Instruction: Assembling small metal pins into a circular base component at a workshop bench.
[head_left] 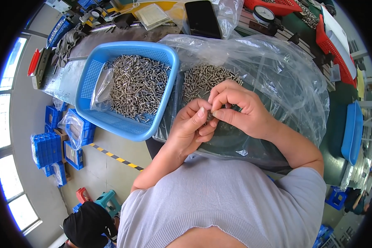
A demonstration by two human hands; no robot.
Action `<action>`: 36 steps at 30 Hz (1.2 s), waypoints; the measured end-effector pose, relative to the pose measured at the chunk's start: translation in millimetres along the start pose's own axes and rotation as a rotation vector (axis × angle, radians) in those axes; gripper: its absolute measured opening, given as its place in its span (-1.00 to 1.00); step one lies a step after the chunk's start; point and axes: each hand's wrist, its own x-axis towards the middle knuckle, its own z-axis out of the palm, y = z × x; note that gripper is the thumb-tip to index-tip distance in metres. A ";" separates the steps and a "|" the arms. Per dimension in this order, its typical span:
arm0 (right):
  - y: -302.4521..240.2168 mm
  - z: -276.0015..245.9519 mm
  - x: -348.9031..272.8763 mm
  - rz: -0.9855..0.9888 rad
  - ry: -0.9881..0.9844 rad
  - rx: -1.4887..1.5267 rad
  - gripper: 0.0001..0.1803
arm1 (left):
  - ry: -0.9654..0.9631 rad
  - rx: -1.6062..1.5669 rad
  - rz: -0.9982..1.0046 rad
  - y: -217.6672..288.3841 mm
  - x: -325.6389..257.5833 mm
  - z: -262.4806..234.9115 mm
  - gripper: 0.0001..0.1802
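You are holding both hands together over a container lined with a clear plastic bag, just in front of your chest. Your left hand is curling its fingers inward, with the thumb and forefinger pinching a small metal part at the fingertips. Your right hand is closing around the same small part from the other side, thumb and bent fingers meeting those of the left hand, so both hands are gripping it between them. The part is mostly hidden by your fingers, and its exact shape is too small to tell.

Directly beyond your hands, a heap of small silvery metal pins is lying inside the bag-lined container. Just to your left of it, a blue plastic basket is sitting with its rim touching the bag, and it is carrying a larger pile of the same silvery pins, with a crumpled clear bag lying against its left wall.

Farther back on the worktop, a black phone is resting on plastic film, and a round dial gauge is standing near red trays at the right. Blue bins are stacked on the floor to your left.
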 end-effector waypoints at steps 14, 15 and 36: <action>0.8 -3.2 2.9 -0.170 0.057 -0.230 -0.78 | 0.047 0.027 -0.022 -1.2 -0.2 3.5 -0.69; 0.9 -3.8 2.7 -0.189 0.062 -0.253 -0.79 | 0.050 0.046 -0.012 -1.4 0.3 4.0 -0.69; 22.4 -17.7 -0.5 -0.218 -0.066 -0.741 -0.92 | 0.042 -0.026 0.034 -0.3 1.1 5.2 -0.78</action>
